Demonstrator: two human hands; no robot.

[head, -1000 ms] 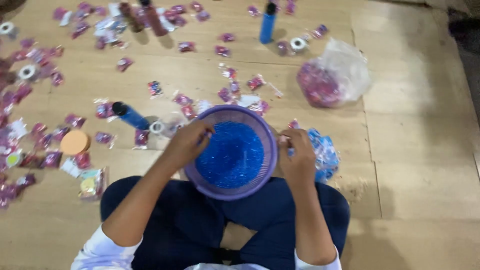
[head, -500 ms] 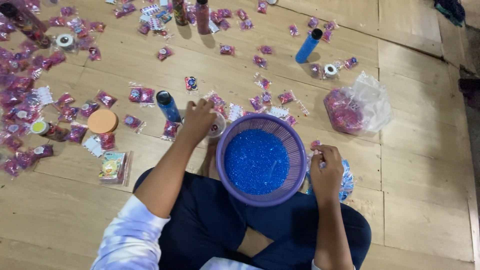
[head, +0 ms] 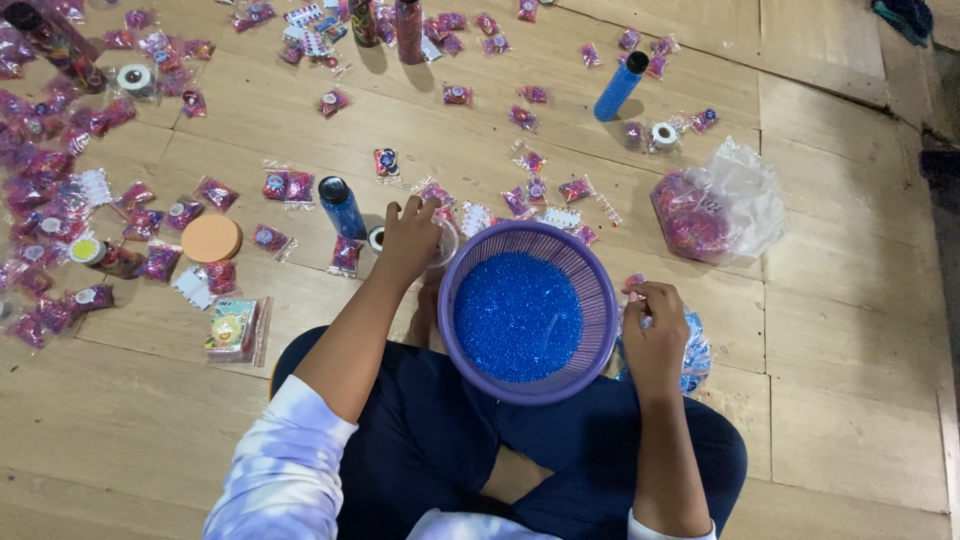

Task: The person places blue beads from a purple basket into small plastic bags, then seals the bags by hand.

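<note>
Fingers of the left hand rest spread and released on a small clear cup beside the purple basket of blue beads on the person's lap. Right hand pinches something too small to tell, above a bag of blue packets on the wooden floor.

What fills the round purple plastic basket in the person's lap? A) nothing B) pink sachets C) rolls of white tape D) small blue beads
D: the round purple plastic basket holds a bed of small blue beads, while the pink sachets lie scattered on the wooden floor.
</note>
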